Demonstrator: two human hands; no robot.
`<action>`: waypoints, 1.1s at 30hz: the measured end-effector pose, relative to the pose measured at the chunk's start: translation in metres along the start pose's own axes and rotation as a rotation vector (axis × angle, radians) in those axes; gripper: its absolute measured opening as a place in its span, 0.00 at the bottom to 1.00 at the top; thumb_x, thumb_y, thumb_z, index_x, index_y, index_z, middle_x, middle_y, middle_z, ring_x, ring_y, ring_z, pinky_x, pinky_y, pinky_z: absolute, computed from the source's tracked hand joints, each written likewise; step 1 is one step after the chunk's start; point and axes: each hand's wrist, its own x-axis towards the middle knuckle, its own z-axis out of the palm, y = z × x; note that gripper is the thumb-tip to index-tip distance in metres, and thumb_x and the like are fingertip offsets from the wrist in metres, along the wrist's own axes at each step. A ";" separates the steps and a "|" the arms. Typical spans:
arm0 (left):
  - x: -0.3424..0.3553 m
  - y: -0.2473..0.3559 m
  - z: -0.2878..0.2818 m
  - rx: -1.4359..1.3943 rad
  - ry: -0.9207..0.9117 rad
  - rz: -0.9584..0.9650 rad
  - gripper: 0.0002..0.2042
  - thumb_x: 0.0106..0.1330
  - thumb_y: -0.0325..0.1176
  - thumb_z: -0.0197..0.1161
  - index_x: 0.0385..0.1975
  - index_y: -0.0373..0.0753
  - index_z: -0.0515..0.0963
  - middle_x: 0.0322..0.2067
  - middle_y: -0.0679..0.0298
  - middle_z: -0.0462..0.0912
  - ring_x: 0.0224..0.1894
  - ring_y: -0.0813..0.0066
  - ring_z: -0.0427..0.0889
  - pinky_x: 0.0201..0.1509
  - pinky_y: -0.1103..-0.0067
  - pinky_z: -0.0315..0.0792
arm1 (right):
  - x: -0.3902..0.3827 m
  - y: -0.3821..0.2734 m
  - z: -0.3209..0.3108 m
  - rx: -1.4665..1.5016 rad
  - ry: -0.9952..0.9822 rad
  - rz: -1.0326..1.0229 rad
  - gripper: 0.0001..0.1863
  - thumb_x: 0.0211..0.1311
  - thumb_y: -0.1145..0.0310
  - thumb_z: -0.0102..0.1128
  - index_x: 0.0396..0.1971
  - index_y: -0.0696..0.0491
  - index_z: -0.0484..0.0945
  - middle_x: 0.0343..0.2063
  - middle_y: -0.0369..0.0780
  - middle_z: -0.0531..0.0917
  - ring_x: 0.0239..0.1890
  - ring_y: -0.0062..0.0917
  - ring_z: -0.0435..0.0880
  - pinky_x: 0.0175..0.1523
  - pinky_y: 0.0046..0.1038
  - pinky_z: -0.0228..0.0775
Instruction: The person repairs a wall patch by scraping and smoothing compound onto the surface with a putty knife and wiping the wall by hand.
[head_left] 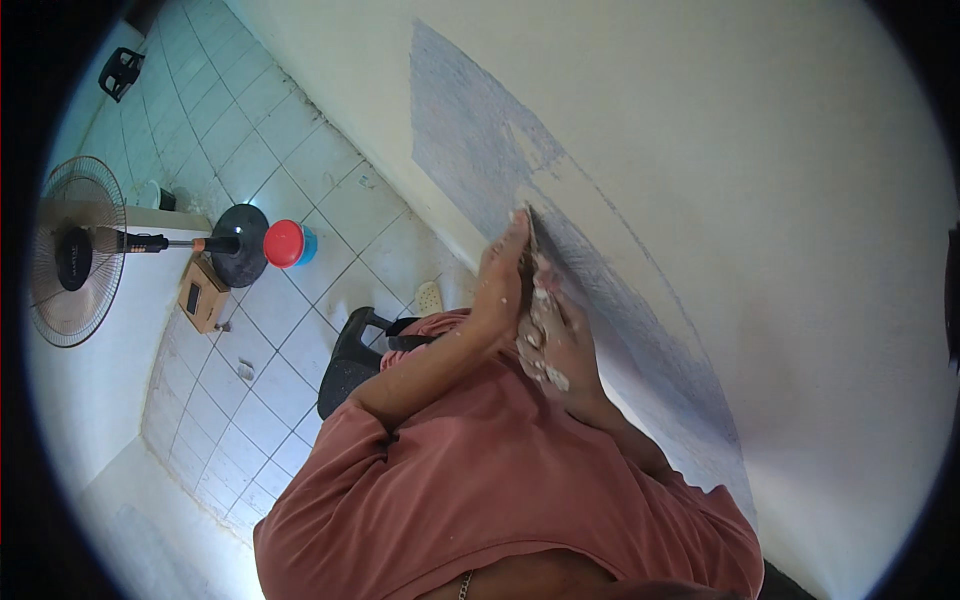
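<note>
A thin flat blade [532, 228], seen nearly edge-on, meets the wall [780, 200] at the lower border of a grey-blue patch [465, 110]. My left hand [503, 275] has its fingers long and pressed together along the blade's near side. Just to the right and nearer me, my right hand [560, 345] is closed with bent fingers around the lower part of the blade, which it mostly hides. White paste is smeared over my right hand's knuckles and fingers. Smaller white specks dot my left wrist. Cream-coloured streaks cross the grey-blue patch beside the blade.
A black plastic chair [350, 360] stands close by my left side, with a cream clog [429, 299] near it. Farther left are a red-lidded blue tub [284, 244], a pedestal fan [78, 252] and a cardboard box [203, 295] on the tiled floor [335, 265].
</note>
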 end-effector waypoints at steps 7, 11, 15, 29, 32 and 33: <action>0.003 0.001 -0.009 0.111 -0.064 -0.055 0.17 0.63 0.48 0.48 0.22 0.40 0.64 0.13 0.66 0.65 0.14 0.79 0.62 0.21 0.81 0.63 | 0.011 0.025 -0.005 0.015 -0.010 -0.109 0.10 0.65 0.60 0.40 0.30 0.50 0.63 0.14 0.30 0.62 0.09 0.12 0.59 0.12 0.14 0.52; -0.005 0.007 -0.007 0.134 -0.064 -0.032 0.17 0.63 0.48 0.49 0.21 0.40 0.65 0.13 0.66 0.66 0.14 0.79 0.64 0.20 0.82 0.62 | 0.011 0.027 -0.003 0.245 -0.098 -0.026 0.12 0.65 0.59 0.40 0.24 0.48 0.63 0.11 0.29 0.61 0.06 0.12 0.57 0.09 0.16 0.49; 0.008 0.012 -0.004 0.090 0.014 -0.030 0.17 0.62 0.48 0.49 0.21 0.41 0.65 0.12 0.67 0.65 0.14 0.79 0.63 0.19 0.83 0.61 | 0.011 0.010 0.004 0.101 -0.034 -0.073 0.11 0.64 0.60 0.41 0.27 0.51 0.62 0.12 0.31 0.63 0.09 0.13 0.60 0.11 0.16 0.53; 0.012 0.011 -0.014 0.047 -0.014 -0.054 0.17 0.63 0.48 0.48 0.20 0.41 0.64 0.13 0.67 0.65 0.15 0.79 0.62 0.23 0.81 0.62 | 0.019 0.015 0.008 0.101 0.030 -0.031 0.12 0.64 0.58 0.41 0.26 0.49 0.65 0.12 0.29 0.62 0.08 0.11 0.60 0.11 0.14 0.51; 0.010 0.013 -0.021 0.108 -0.044 -0.003 0.17 0.63 0.48 0.48 0.22 0.40 0.65 0.11 0.68 0.66 0.12 0.81 0.62 0.22 0.82 0.64 | 0.032 0.034 0.006 0.158 -0.024 -0.101 0.12 0.65 0.58 0.40 0.26 0.49 0.65 0.12 0.30 0.63 0.07 0.11 0.59 0.11 0.14 0.51; 0.013 0.013 -0.022 0.204 -0.062 0.015 0.17 0.63 0.48 0.48 0.23 0.40 0.65 0.11 0.68 0.66 0.12 0.81 0.63 0.21 0.83 0.64 | 0.037 0.039 0.003 0.156 -0.029 -0.104 0.12 0.65 0.58 0.40 0.26 0.49 0.65 0.12 0.30 0.63 0.07 0.11 0.59 0.11 0.14 0.51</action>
